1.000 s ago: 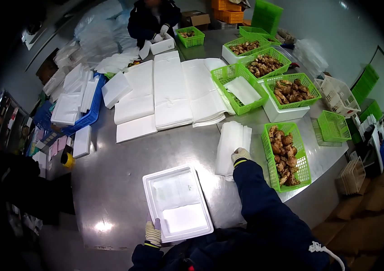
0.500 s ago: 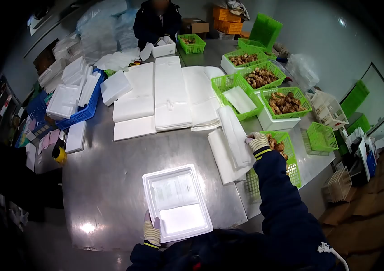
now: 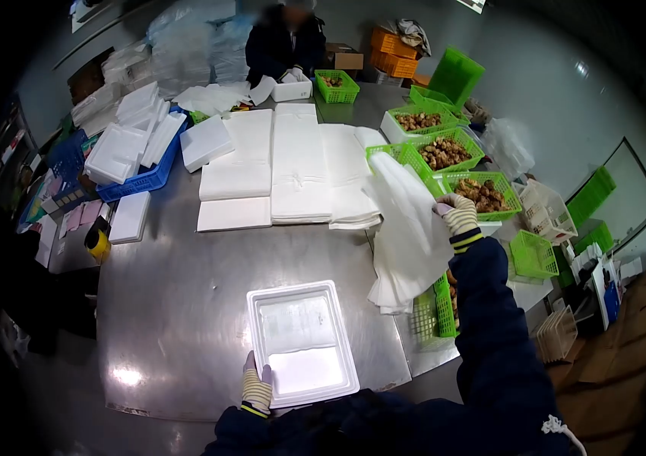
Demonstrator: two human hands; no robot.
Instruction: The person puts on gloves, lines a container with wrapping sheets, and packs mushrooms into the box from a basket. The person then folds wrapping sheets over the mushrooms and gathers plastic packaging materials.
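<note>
My left hand (image 3: 255, 386), in a pale glove with a striped cuff, grips the near left edge of a shallow white foam box (image 3: 253, 323). The box lies open on the steel table in front of me, and a thin whitish sheet covers the far part of its floor. Out to the right, my right hand (image 3: 456, 213) pinches the edge of a white paper sheet (image 3: 408, 235). The paper hangs loose and creased, partly hiding a green basket (image 3: 444, 305) of brown mushroom-like pieces below my right sleeve.
Stacks of white paper (image 3: 298, 163) lie across the table (image 3: 178, 304). Green baskets (image 3: 444, 152) of brown pieces line its right side. Foam lids (image 3: 121, 148) fill a blue crate (image 3: 140, 181) at left. Across the table, a person (image 3: 283, 45) handles a white box (image 3: 292, 90).
My right hand has lifted the paper up and to the right, and the sheet has spread wider. My left hand stays at the foam box. The view has shifted slightly.
</note>
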